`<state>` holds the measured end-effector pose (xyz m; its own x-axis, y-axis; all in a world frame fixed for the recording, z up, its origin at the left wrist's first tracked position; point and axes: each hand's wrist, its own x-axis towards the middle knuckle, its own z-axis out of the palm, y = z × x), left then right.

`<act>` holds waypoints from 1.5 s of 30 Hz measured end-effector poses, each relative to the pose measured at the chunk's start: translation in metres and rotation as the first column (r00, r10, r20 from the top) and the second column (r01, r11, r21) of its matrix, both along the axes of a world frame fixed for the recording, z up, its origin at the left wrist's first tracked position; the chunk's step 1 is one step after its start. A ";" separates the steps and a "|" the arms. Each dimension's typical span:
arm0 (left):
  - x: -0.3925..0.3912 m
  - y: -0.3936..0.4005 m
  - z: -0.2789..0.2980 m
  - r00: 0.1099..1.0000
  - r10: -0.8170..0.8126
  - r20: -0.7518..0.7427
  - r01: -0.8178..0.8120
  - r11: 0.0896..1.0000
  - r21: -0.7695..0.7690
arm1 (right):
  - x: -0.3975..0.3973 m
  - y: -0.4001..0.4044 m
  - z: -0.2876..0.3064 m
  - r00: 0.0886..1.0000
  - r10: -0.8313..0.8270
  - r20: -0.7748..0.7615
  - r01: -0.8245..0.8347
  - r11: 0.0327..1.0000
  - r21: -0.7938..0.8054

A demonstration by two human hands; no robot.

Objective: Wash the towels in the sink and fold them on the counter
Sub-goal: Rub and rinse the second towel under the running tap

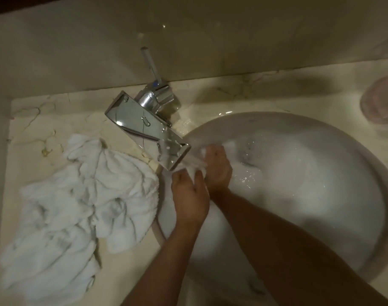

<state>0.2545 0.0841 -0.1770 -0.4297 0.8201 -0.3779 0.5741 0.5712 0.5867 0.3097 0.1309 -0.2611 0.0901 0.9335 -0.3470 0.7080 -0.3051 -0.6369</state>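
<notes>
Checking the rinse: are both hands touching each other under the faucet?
Touching: the head view shows the left hand pressed against the right hand under the faucet.

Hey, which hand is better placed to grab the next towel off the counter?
Left. The left hand sits at the sink's near-left rim, right beside the crumpled towels on the counter. The right hand is farther into the basin under the faucet, so it would have to cross over the left.
</notes>
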 end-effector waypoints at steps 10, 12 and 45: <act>-0.013 -0.025 0.014 0.981 0.185 0.058 -0.191 0.972 0.136 | 0.006 -0.055 0.032 0.995 -0.001 0.100 -0.002 1.000 0.023; -0.016 -0.036 0.011 0.989 0.138 -0.047 -0.131 0.982 0.136 | -0.012 -0.072 0.020 0.995 0.031 0.090 -0.038 0.997 0.072; 0.000 0.037 -0.065 0.889 -0.326 -0.323 0.323 0.944 -0.063 | 0.020 -0.017 -0.020 0.976 -0.212 0.040 0.214 0.975 -0.054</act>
